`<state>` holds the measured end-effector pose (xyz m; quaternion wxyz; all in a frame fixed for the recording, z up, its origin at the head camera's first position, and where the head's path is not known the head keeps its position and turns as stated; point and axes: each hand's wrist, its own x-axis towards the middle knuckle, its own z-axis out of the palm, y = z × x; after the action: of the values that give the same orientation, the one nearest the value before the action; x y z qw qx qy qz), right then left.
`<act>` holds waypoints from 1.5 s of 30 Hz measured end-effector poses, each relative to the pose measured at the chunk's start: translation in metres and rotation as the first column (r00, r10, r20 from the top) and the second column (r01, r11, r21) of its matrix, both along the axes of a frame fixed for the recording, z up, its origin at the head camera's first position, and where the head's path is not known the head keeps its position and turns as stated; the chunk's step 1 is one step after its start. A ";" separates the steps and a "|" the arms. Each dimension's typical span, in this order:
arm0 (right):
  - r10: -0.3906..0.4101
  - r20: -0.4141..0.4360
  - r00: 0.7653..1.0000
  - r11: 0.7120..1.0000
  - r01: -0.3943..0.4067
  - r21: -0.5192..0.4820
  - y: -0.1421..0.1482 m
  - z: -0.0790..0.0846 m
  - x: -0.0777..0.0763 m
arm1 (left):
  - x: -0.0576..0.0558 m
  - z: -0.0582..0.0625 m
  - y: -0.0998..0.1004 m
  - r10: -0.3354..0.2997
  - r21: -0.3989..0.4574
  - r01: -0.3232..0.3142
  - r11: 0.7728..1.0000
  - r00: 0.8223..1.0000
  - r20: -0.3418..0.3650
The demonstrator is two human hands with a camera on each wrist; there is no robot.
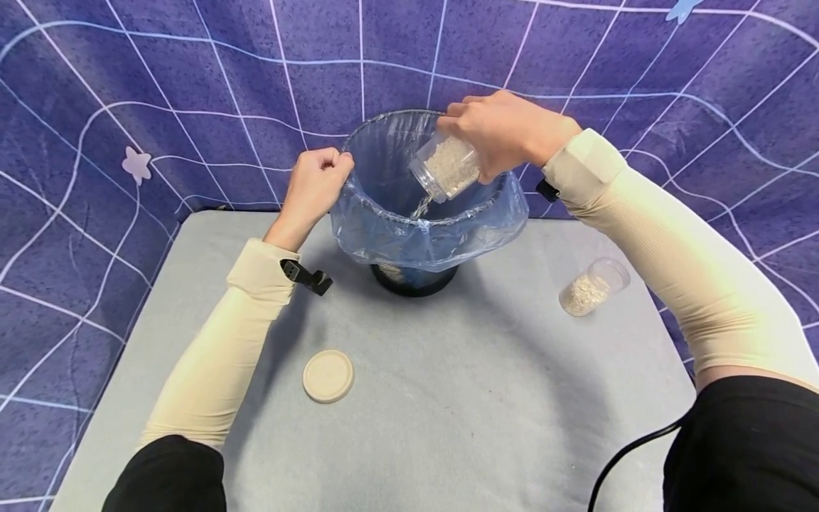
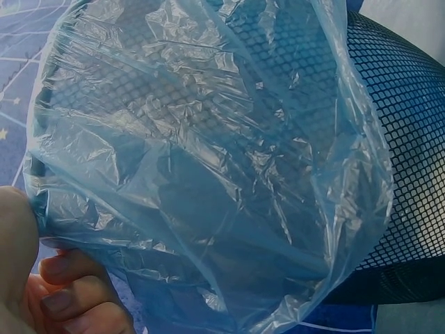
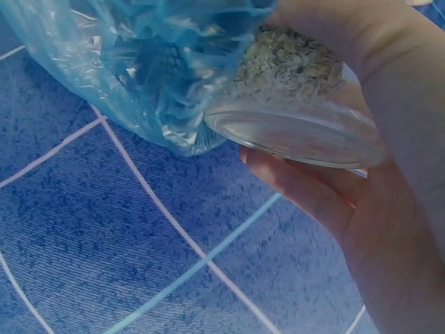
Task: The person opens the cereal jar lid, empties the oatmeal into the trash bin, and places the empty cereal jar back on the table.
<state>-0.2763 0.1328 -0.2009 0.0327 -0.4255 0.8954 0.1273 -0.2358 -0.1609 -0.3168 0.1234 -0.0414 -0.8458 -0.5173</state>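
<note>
My right hand [image 1: 502,131] grips a clear plastic jar [image 1: 453,167] of pale flakes like oats, tilted mouth-down over a mesh trash can [image 1: 412,287]. Some flakes stream from its mouth into the can. A blue translucent trash bag [image 1: 384,238] lines the can and is folded out over the rim. At the rim's left side, my left hand [image 1: 320,174] pinches the bag's edge, with fingers curled in the left wrist view. The right wrist view shows flakes [image 3: 288,66] inside the jar, fingers around its wall.
A second clear jar [image 1: 585,293] holding similar flakes lies on its side at the table's right. A round cream lid [image 1: 328,376] is flat on the grey table [image 1: 441,398], front left. A black cable [image 1: 630,449] runs by the right arm. Purple gridded fabric [image 1: 211,78] hangs behind.
</note>
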 end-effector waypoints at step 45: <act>0.015 0.008 1.000 0.999 -0.015 0.043 -0.007 -0.004 0.000 | -0.002 -0.001 0.000 -0.001 -0.004 0.000 1.000 0.999 -0.037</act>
<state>-0.2766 0.1256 -0.2047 0.0441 -0.4317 0.8892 0.1451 -0.2374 -0.1605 -0.3176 0.1389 -0.0514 -0.8445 -0.5146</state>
